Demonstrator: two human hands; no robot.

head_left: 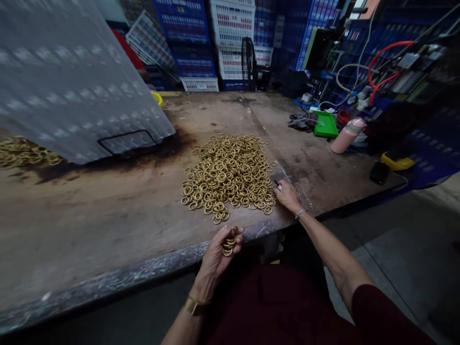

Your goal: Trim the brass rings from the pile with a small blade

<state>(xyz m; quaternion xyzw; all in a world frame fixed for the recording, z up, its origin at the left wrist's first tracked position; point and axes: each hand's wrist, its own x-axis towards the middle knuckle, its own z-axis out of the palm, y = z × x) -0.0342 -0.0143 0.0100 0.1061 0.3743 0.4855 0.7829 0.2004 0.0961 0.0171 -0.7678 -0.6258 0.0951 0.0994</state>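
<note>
Spanning the frame's middle, a worn table is topped at centre by a heap of brass-coloured rings. At lower centre the left hand is cupped around a small cluster of rings, while right of centre, just beside the heap, the right hand is closed around a slim dark-tipped object (its kind cannot be told).

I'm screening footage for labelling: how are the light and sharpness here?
All in the head view: dim overall, the maroon shirt sinking into shadow; the pile of brass-coloured rings fairly readable, with small highlights; the large grey object at left blurred; the machinery at right murky.
</note>
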